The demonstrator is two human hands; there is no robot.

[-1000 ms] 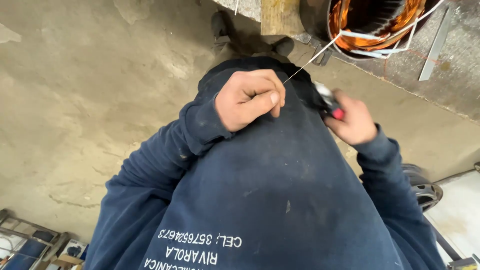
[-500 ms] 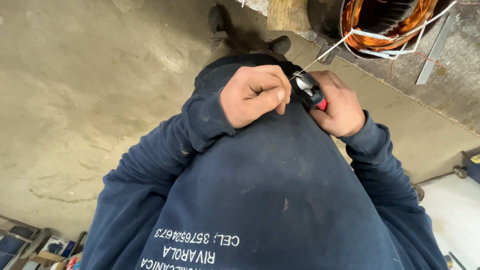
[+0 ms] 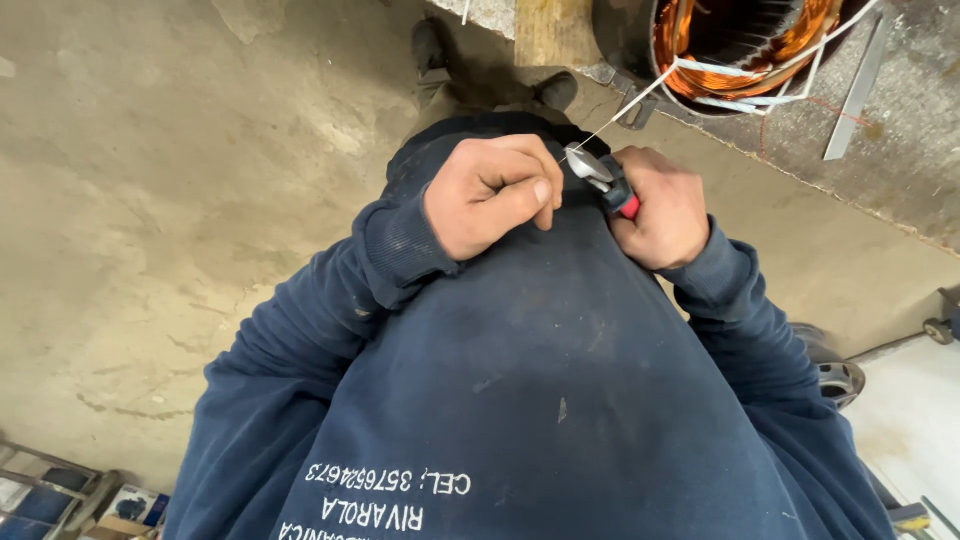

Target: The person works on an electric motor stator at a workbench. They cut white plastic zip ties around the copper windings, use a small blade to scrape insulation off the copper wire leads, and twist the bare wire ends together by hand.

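A round dark motor housing lined with copper-coloured windings (image 3: 745,45) is seen at the upper right. A thin white cord (image 3: 625,112) is stretched from it down to frame centre, pinched in the curled left hand (image 3: 490,195). Red-handled metal pliers (image 3: 603,178), jaws at the cord, are gripped in the right hand (image 3: 660,205).

Bare concrete floor (image 3: 180,200) lies open left of the motor stator (image 3: 740,50); a taut white cord (image 3: 625,110), wooden block (image 3: 548,30) and metal strip (image 3: 855,95) crowd beside the stator
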